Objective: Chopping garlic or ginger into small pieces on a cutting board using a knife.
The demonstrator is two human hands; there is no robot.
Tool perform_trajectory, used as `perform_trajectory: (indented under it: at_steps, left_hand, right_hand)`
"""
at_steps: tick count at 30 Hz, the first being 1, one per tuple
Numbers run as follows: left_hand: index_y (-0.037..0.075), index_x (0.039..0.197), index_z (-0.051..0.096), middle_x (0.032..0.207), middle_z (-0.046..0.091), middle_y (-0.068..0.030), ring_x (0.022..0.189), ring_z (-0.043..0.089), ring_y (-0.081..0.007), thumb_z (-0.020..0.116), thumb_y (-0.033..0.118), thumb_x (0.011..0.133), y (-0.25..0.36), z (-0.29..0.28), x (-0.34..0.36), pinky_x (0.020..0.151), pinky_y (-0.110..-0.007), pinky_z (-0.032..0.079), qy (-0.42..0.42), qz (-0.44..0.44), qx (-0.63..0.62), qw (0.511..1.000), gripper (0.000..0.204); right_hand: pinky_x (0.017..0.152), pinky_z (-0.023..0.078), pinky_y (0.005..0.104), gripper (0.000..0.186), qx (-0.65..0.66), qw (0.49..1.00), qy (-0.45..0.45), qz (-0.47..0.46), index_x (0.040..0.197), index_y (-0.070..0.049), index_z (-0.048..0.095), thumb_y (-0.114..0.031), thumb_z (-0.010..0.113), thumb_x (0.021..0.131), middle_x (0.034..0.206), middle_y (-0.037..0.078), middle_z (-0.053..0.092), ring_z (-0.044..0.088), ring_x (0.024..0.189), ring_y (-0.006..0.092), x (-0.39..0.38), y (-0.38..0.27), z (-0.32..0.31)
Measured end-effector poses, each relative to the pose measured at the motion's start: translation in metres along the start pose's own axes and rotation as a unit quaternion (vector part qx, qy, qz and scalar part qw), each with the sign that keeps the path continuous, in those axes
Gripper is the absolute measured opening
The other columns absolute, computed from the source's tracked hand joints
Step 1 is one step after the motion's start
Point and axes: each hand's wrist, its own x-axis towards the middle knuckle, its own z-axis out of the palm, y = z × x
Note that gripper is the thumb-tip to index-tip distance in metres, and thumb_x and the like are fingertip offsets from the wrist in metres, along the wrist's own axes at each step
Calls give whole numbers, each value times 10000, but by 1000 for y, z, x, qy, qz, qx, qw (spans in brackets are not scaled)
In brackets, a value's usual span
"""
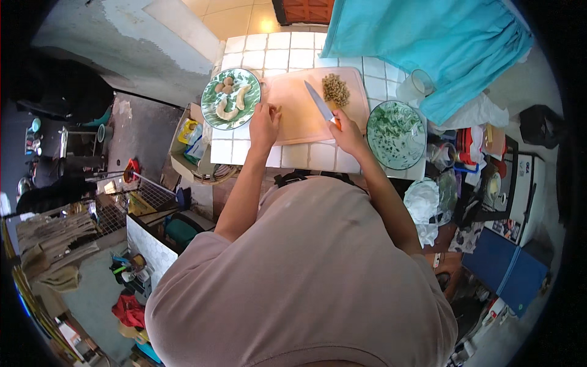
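Note:
My right hand point(347, 134) grips the orange handle of a kitchen knife point(318, 101), its blade pointing away over the pink cutting board point(293, 82). Close to the board's left edge, my left hand point(265, 127) has its fingers curled together; whatever they may hold is too small to make out. On the far right part of the board lies a heap of finely chopped greenish-brown food point(335, 90). A green-and-white plate point(215, 81) beside my left hand carries pale curved sausage-like pieces point(227, 111) and a few brown balls point(227, 85).
A second green patterned plate point(396, 136) sits right of the board on the white tiled table point(299, 41). Behind it stands a clear cup point(418, 84), near a hanging turquoise curtain point(422, 46). A cardboard box point(183, 160) with packages is left of the table; plastic bags point(422, 202) crowd the right.

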Motion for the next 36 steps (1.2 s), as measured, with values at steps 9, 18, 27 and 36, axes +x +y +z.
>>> perform_trajectory:
  at_steps: [9, 18, 27, 36]
  left_hand:
    - [4, 959, 696, 942, 656, -145, 835, 678, -301, 752, 95, 914, 25, 8, -1, 748, -395, 547, 27, -35, -15, 999, 116]
    - [-9, 1011, 727, 960, 668, -135, 794, 690, -263, 760, 44, 903, 45, 59, 27, 739, -350, 563, 78, 44, -98, 991, 125]
    - [15, 1012, 737, 963, 671, -127, 839, 691, -284, 728, 54, 907, 54, 52, 25, 762, -384, 572, 80, 27, -123, 989, 112]
    - [33, 987, 756, 949, 680, -136, 882, 664, -339, 722, 72, 905, 41, 53, 29, 802, -435, 538, 70, 74, -95, 990, 96]
  right_hand:
    - [515, 510, 334, 242, 178, 981, -62, 35, 1168, -15, 577, -216, 605, 1035, 678, 73, 633, 619, 511, 156, -1, 25, -1]
    - [549, 544, 473, 247, -85, 995, -19, -56, 1226, -20, 509, -187, 538, 1045, 735, 174, 676, 698, 581, 319, 20, 29, 7]
    - [764, 553, 585, 240, -314, 940, -126, -52, 1133, -11, 477, -234, 488, 1044, 851, 299, 712, 716, 824, 485, 42, -26, -7]
    - [762, 595, 516, 201, -379, 914, -105, -94, 1084, 28, 573, -111, 485, 970, 874, 263, 739, 752, 835, 425, 45, -49, 1]
